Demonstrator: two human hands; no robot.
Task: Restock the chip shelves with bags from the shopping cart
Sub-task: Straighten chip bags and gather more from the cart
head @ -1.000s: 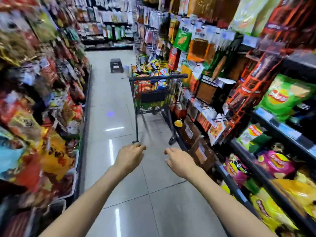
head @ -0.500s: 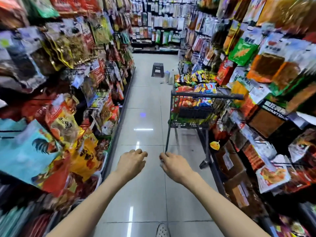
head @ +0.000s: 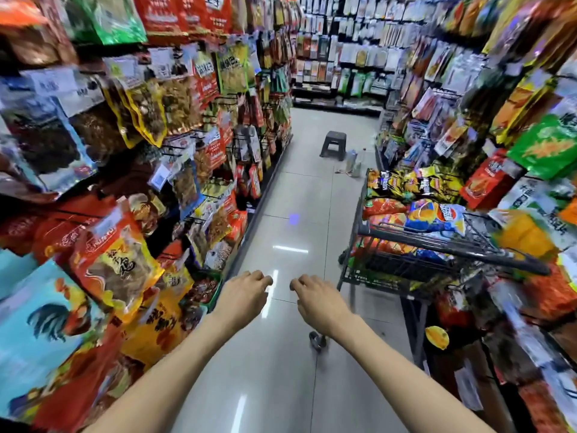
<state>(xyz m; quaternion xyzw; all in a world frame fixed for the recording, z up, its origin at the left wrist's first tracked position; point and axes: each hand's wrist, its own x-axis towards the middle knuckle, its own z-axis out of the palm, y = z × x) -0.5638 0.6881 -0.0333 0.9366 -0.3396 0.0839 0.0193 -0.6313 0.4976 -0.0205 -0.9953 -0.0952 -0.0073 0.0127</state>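
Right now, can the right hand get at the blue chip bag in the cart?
Probably yes. The right hand is empty, fingers loosely curled, just left of the cart. The blue chip bag lies on top of the load, nothing over it; a forward-right reach over the handle looks free.

**Colours in the snack aisle**

Dark grey wire on the shopping cart (head: 437, 245). Inside, a blue chip bag (head: 434, 215) with yellow and red print, beside orange-red bags (head: 385, 207) and black-and-yellow bags (head: 406, 182). Pale grey glossy floor tiles (head: 299, 195). Dark grey stool (head: 334, 145). Turquoise packet with a dark rooster (head: 37, 320) at left.
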